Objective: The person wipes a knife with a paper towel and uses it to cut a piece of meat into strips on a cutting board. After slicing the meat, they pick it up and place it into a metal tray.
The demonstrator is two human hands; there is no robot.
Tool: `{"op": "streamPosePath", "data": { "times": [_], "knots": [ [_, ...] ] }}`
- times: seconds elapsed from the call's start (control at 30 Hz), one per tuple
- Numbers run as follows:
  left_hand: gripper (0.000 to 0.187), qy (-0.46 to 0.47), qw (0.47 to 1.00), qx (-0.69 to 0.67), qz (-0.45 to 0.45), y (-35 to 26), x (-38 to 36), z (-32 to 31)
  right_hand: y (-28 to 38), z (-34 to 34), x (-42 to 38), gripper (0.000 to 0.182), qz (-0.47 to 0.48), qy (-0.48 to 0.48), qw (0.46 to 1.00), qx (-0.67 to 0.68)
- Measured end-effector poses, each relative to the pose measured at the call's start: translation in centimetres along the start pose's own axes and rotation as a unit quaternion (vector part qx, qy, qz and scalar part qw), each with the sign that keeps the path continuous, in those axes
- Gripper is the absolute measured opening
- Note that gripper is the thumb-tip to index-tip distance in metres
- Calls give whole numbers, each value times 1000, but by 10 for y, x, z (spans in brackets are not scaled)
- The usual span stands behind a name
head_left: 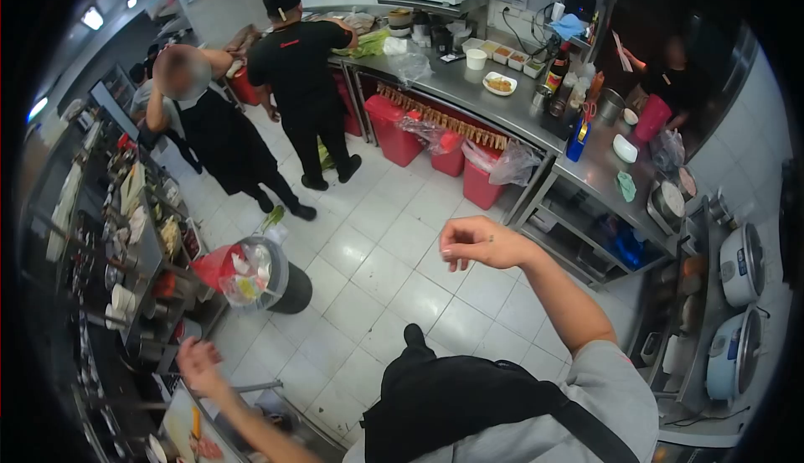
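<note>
My right hand (pixel 481 243) is raised above the tiled floor in the middle of the view. Its fingers are loosely bent and slightly apart, with nothing visible in them. On the lower left, my left hand (pixel 201 367) reaches out, a little blurred, fingers apart and apparently holding nothing. Nearest to it are a cutting board (pixel 177 423) with an orange-handled knife (pixel 196 421) and pieces of pink meat (pixel 205 446). I wear a black apron (pixel 469 404) over a grey shirt.
A grey bin (pixel 293 289) with a bag of waste stands ahead on the left. Two people (pixel 222 132) in black stand beyond it. A steel counter (pixel 456 86) holds a plate of food (pixel 500 84); red bins (pixel 394 132) sit beneath. Rice cookers (pixel 737 354) line the right.
</note>
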State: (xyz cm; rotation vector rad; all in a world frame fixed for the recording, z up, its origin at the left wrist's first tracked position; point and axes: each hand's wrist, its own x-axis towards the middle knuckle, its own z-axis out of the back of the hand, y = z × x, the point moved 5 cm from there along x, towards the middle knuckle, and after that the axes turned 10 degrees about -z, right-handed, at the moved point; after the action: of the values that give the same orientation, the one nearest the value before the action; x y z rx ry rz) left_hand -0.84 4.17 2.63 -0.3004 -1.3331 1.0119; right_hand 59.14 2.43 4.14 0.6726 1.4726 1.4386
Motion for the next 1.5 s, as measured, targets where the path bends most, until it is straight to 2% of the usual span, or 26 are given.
{"op": "streamPosePath", "data": {
  "times": [0.03,0.07,0.1,0.13,0.2,0.23,0.27,0.3,0.37,0.43,0.5,0.6,0.7,0.97,1.0,1.03,1.1,1.13,1.17,1.2,1.23,1.3,1.37,1.43,1.47,1.5],
  "knots": [
    [28,-105,990,25,90,55,-28,-34,-17,9,-12,19,-29,-40,999,19],
    [37,-43,981,51,183,103,-53,-74,-30,17,-26,19,-56,-81,994,37],
    [39,19,970,44,236,168,-32,-149,-22,50,17,19,-63,-89,994,29],
    [42,63,960,15,273,193,-29,-207,-33,59,16,19,-90,-118,987,54],
    [49,154,943,-82,283,176,-9,-339,-50,83,8,20,-129,-158,976,74],
    [48,199,950,-105,217,200,-10,-407,-58,92,0,20,-148,-190,965,107],
    [46,231,943,-109,212,189,6,-461,-69,96,-6,21,-165,-219,951,145],
    [46,255,951,-99,146,142,38,-495,-78,95,-9,21,-170,-224,947,155],
    [50,281,956,-85,22,132,77,-581,-98,102,-11,22,-196,-247,928,200],
    [54,317,944,-91,-22,113,122,-662,-114,121,-8,22,-194,-263,922,207],
    [60,272,955,-80,-92,116,154,-736,-127,147,-2,20,-212,-295,905,221],
    [66,303,949,27,-84,130,202,-827,-143,194,36,18,-194,-312,900,236],
    [77,353,932,73,-25,137,245,-888,-139,236,95,18,-182,-292,904,253],
    [89,334,924,174,-69,171,338,-1017,-97,316,275,20,-156,-165,944,240],
    [71,338,920,180,-88,180,346,-1033,-101,322,291,20,-152,-170,940,254],
    [71,343,919,175,-86,196,353,-1053,-104,332,304,20,-150,-177,936,264],
    [40,367,891,221,-150,222,366,-1081,-101,345,319,20,-158,-192,930,272],
    [40,366,892,222,-145,232,376,-1089,-98,356,328,20,-155,-207,924,282],
    [29,331,922,148,-134,239,390,-1096,-97,370,336,20,-155,-204,925,280],
    [20,297,944,76,-123,245,401,-1094,-100,380,340,19,-156,-222,919,287],
    [20,300,942,83,-124,239,414,-1083,-105,388,346,19,-157,-240,911,296],
    [13,249,951,-181,5,209,443,-1058,-95,419,366,22,-93,-312,911,253],
    [11,223,958,-179,-37,160,466,-1022,-59,452,390,25,-5,-390,906,164],
    [9,304,929,-212,-26,120,471,-999,-24,482,417,28,50,-447,889,88],
    [9,300,930,-209,-25,107,468,-987,-13,494,427,30,73,-467,879,62],
    [9,286,925,-235,-83,89,462,-972,-21,505,435,30,76,-461,882,62]
  ]
}}
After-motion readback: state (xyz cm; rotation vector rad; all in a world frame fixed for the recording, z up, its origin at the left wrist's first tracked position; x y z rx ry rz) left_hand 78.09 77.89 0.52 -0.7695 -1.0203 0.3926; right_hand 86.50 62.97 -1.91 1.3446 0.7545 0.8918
